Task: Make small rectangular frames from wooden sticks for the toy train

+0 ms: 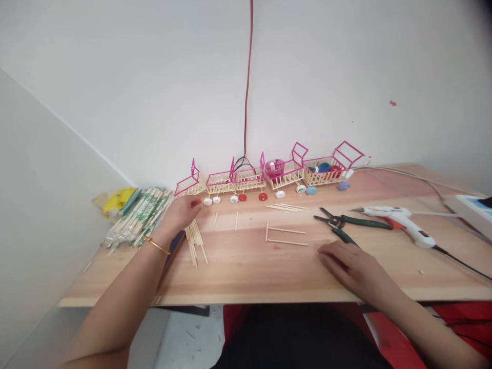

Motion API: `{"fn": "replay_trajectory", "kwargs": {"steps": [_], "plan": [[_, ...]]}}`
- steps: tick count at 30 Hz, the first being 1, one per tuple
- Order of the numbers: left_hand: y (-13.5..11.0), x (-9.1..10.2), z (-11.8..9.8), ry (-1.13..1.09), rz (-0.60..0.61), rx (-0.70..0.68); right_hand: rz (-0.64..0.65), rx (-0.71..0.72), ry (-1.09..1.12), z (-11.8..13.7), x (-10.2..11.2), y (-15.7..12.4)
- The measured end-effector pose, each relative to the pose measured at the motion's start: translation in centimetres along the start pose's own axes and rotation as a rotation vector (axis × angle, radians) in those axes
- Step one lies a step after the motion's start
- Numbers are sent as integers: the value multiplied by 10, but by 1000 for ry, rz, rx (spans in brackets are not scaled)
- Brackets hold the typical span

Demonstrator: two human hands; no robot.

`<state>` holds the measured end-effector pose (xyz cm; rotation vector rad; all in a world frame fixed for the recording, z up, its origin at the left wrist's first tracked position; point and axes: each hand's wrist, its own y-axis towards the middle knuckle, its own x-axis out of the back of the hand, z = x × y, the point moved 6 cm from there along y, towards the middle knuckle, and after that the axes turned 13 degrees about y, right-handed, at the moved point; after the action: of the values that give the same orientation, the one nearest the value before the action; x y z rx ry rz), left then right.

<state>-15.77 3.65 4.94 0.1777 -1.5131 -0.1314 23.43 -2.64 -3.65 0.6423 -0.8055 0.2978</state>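
Note:
My left hand (181,211) reaches to the front of the leftmost small stick cart (188,184), with its fingers bent together. A reddish spot shows at the fingertips, and I cannot make out what they hold. My right hand (351,264) lies palm down on the table, fingers extended, holding nothing. Just beyond it are green-handled cutting pliers (338,221), their jaws apart. Between my hands, several pale sticks form a three-sided frame (286,237). A bundle of loose sticks (196,243) lies beside my left wrist.
More pink-railed carts (249,178) with bottle-cap wheels stand along the wall. A white glue gun (407,223) lies at the right, its cord trailing off the table (238,282). Bagged sticks (140,212) and a yellow packet (122,200) are at the left.

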Motion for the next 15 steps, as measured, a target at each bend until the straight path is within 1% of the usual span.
{"fn": "replay_trajectory", "kwargs": {"steps": [2, 4, 6, 10, 13, 15], "plan": [[-2, -5, -10, 121, 111, -22, -20, -6, -1, 1, 1, -1], [-2, -13, -22, 186, 203, -52, -25, -7, 1, 2, 0, 0], [1, -22, -33, 223, 254, -60, -7, -2, 12, 3, -1, 0], [9, -42, -42, 243, 244, -38, 43, -7, 27, 3, -3, 1], [13, -55, -41, 239, 244, -19, 54, -11, 41, 3, -3, 1], [14, -59, -38, 212, 236, 9, 52, -11, 43, 3, -2, 1]]}}
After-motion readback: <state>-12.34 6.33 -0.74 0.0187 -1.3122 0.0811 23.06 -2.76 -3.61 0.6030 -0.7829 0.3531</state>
